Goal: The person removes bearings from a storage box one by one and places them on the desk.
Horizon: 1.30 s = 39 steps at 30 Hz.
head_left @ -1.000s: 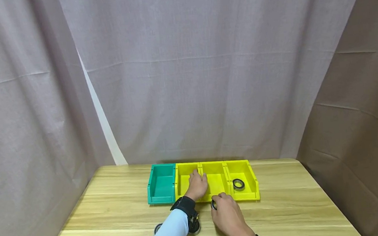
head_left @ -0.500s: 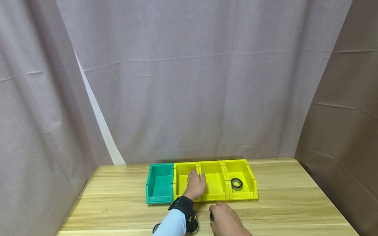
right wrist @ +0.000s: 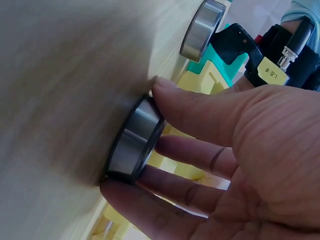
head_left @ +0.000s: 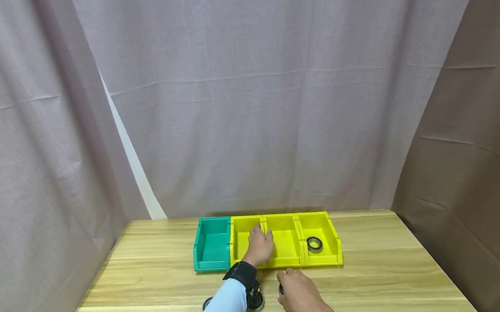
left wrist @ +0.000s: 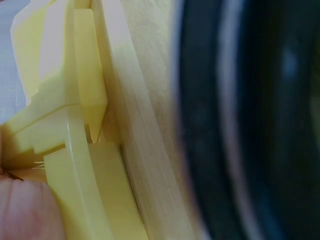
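My right hand [head_left: 299, 294] pinches a ball bearing [right wrist: 135, 137] between thumb and fingers, the bearing standing on edge close against the table top in the right wrist view. In the head view most of this bearing is hidden behind the hand. Farther forward, my left hand [head_left: 259, 245] straddles the wall between two yellow bins, gripping it with fingers in the left yellow bin [head_left: 240, 242] and thumb on the side of the middle yellow bin [head_left: 285, 239]. Only part of that hand shows in the left wrist view.
A green bin [head_left: 213, 247] adjoins the yellow ones on the left. One bearing [head_left: 315, 251] lies in the right yellow bin [head_left: 323, 226]. Below my left wrist sits another bearing [head_left: 257, 308], and a further bearing [head_left: 206, 303] is partly covered by the sleeve [head_left: 224, 305].
My right hand has drawn back from the front of the bins toward me, lower in view, with the bearing still in its fingers. The left hand has stayed in place.
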Motion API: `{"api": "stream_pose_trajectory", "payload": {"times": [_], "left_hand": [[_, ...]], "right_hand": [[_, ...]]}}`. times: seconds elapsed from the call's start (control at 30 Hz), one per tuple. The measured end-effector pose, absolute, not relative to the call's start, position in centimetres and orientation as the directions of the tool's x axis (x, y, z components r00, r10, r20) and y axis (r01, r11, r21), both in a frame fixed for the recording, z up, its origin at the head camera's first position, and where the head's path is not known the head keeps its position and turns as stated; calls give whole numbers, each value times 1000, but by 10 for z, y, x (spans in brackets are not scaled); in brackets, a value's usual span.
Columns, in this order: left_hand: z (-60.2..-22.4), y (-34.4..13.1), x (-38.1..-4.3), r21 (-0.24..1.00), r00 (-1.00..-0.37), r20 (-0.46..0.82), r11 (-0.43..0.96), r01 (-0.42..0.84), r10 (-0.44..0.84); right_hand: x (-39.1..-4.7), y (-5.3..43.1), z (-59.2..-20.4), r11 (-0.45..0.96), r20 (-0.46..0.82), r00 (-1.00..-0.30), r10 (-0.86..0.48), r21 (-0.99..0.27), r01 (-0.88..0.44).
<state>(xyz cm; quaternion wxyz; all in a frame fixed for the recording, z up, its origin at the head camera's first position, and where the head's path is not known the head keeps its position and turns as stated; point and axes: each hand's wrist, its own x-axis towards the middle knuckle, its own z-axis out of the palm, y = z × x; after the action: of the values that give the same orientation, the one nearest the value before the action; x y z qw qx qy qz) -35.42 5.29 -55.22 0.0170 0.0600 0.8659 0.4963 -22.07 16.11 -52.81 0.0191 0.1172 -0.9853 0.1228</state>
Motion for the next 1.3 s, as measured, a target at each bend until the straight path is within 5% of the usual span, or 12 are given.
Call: {"api": "stream_pose_trajectory", "payload": {"times": [0.67,0.9,1.13,1.3], "left_hand": [[-546,54,-351,843,-993,9,533,70,115],[-547,56,-351,845,-995,25,530,71,93],[-533,56,-340,793,-992,129,601,104,2],[-508,52,-322,731,-969,236,645,224,70]], "right_hand": [[-214,164,-527,932,89,-965,-246,-252,-261],[-214,172,-518,918,-4,-987,-158,-369,-145],[-218,190,-516,926,173,-981,-83,-349,-140],[-225,207,-510,935,288,-957,-38,-328,-136]]}}
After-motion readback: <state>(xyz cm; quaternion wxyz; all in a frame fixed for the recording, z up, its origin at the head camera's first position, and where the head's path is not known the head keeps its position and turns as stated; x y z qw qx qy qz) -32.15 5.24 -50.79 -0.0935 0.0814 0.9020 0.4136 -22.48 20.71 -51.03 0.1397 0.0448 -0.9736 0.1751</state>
